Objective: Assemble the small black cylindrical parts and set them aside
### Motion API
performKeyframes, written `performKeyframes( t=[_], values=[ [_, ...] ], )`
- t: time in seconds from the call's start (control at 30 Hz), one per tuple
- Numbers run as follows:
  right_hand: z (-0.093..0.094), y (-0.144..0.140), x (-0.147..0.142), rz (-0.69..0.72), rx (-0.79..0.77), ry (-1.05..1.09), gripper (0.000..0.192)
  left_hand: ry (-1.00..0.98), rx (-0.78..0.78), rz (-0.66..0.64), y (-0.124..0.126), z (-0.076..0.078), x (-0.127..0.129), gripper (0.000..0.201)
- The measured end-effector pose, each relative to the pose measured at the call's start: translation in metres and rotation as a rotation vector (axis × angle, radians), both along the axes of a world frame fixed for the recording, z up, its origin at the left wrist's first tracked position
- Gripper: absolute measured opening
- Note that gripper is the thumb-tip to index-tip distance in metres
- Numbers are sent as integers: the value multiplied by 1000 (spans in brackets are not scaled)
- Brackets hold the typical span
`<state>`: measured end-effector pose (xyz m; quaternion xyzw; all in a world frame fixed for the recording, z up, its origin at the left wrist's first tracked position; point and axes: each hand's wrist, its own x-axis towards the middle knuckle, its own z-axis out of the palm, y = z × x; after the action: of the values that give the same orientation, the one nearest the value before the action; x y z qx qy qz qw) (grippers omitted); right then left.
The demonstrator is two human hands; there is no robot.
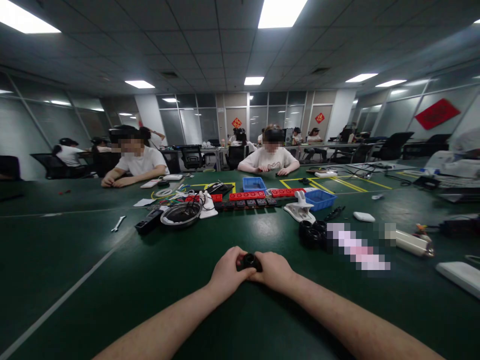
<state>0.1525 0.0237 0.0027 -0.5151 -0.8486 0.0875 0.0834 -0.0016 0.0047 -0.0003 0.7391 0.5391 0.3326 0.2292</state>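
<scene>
Close in front of me, both hands are wrapped around a small black round part [249,260] with a hole in its top. My left hand [229,271] grips it from the left, thumb across the near side. From the right my right hand [276,270] closes on the same part, and the fingertips of both hands meet around it. Its lower portion is hidden by the fingers, so its exact kind cannot be made out. Several similar black round parts [312,233] stand together on the green table [157,285], to the right beyond my hands.
A wrench [118,224], a black box-shaped device [149,222] and a metal bowl [181,215] lie left. Red strips [246,196], blue trays [321,200] and a white clip stand [300,207] are ahead. Right lies a cream cylinder [412,243]. Two people sit across the table.
</scene>
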Motion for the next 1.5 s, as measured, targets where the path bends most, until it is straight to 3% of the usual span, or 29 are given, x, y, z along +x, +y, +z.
performKeyframes(
  t=[0.13,0.23,0.33,0.47,0.73,1.0,1.13,1.27,1.37,1.5],
  values=[
    [7,5,10,108,-114,103,48,-3,6,-134,3,1,-5,25],
    [8,13,20,241,-225,177,41,-16,5,-185,4,3,-7,24],
    [5,19,25,285,-302,204,27,-37,6,-198,4,5,-8,25],
    [2,20,23,253,-294,206,23,-40,-28,-192,5,4,-6,26],
    [1,9,8,85,-76,69,39,-13,-55,-28,2,-3,1,26],
    [-3,0,-4,-58,-12,24,38,-18,11,5,0,-2,3,22],
    [4,3,5,74,-102,101,48,-24,-3,-123,2,0,-3,25],
    [8,14,20,262,-281,199,34,-30,-30,-224,4,4,-8,25],
    [4,20,24,265,-340,227,25,-37,-40,-228,4,5,-8,27],
    [-3,21,21,192,-294,224,31,-38,-50,-187,4,2,-6,26]
  ],
)
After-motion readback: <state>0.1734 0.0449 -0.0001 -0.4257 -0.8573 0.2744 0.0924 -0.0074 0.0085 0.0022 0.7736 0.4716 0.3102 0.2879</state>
